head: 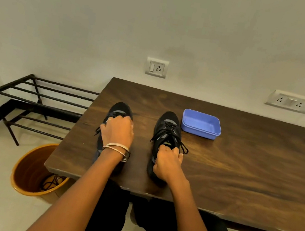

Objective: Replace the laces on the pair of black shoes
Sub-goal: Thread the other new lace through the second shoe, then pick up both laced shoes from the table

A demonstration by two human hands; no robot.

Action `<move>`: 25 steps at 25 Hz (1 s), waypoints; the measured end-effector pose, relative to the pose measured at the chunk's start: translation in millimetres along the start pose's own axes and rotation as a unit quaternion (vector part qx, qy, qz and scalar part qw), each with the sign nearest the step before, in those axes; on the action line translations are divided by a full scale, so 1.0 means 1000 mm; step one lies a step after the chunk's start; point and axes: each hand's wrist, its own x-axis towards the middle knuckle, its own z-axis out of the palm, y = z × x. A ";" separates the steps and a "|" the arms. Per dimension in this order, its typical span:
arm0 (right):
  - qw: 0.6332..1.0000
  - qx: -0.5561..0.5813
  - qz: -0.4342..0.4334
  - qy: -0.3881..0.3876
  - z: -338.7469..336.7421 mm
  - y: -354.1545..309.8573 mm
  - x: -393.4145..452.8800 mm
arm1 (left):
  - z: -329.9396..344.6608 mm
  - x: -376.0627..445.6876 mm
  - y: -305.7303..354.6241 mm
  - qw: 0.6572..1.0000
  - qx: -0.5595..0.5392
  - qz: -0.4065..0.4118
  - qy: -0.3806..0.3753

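Watching through the head view, the only one I have, I see both black shoes standing toes-away on the wooden table (239, 171) in the middle of the frame. My left hand (118, 130) lies over the throat of the left shoe (121, 108), fingers curled down onto it. I judge it is gripping the upper or the lace there, but the fingertips are hidden, so I cannot tell what exactly they hold. My right hand (166, 163) sits lower, at the collar of the right shoe (166, 126), curled around the opening. That shoe's black lace (171, 131) looks threaded through the eyelets, with loose ends trailing off to the right.

Right of that shoe stands a blue plastic box (201, 124), empty as far as I can see. At lower left an orange bin (26, 166) on the floor holds a dark tangle, possibly old laces.

Risks as I judge them: the near heels sit close to the table edge, so a firm pull toward me could drag a shoe off. The trailing ends could snag under my right wrist and tighten unevenly. Working both shoes at once, neither is truly braced.
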 end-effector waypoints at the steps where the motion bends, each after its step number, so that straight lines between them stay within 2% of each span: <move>1: 1.000 0.004 0.002 -0.014 -0.001 -0.003 0.000 | -0.007 -0.006 -0.009 0.999 0.032 -0.002 -0.038; 4: 1.000 -0.009 -0.019 -0.023 -0.009 -0.019 0.002 | -0.016 -0.014 -0.037 0.964 0.094 0.029 -0.246; 6: 0.999 0.009 -0.024 -0.025 -0.010 -0.035 0.003 | -0.012 -0.018 -0.047 0.944 0.128 0.077 -0.294; 9: 0.998 0.054 -0.014 -0.021 -0.002 -0.053 0.005 | -0.010 -0.021 -0.049 0.955 0.094 0.091 -0.267; 13: 0.995 0.094 0.025 -0.030 0.004 -0.060 0.011 | -0.009 -0.012 -0.051 0.956 0.054 0.089 -0.273; 21: 0.999 0.034 0.028 -0.027 0.003 -0.068 0.037 | -0.001 0.005 -0.047 0.962 0.039 0.109 -0.249; 25: 0.999 0.029 0.032 0.019 -0.009 -0.063 0.059 | 0.002 0.030 -0.036 0.960 0.060 0.143 -0.235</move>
